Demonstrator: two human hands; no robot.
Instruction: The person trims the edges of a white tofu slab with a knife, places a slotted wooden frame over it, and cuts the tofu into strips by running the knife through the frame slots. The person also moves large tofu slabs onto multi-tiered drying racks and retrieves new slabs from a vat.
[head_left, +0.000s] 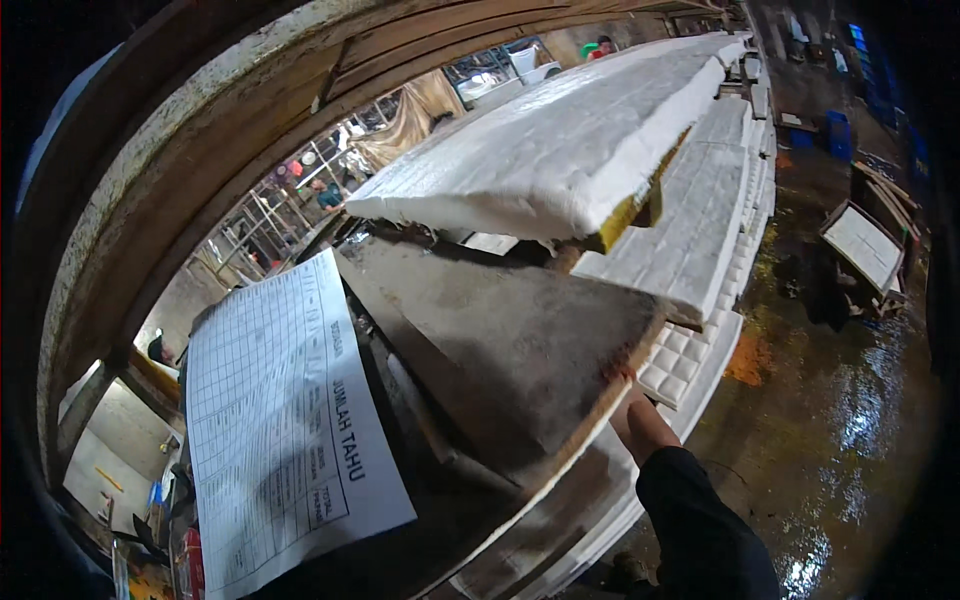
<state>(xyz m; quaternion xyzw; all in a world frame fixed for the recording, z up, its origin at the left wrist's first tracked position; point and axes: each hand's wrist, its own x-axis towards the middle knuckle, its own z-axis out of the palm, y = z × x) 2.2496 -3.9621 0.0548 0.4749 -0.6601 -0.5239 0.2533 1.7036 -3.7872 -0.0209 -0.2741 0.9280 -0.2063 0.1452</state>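
Observation:
My right hand, below a dark sleeve, reaches to the pale outer edge of a grey, worn board; its fingertips are hidden at that edge, so I cannot tell their grip. On the board's left lies a printed paper form with a grid. Behind, a long thick white slab rests over stacked white layers, with yellow material under its near end. A grid of small white blocks shows just beyond my hand. My left hand is not in view.
Wooden beams arch along the left and top. Two people are in the background, another at the left. On the right is a wet floor with a tilted stand holding a white panel and blue containers.

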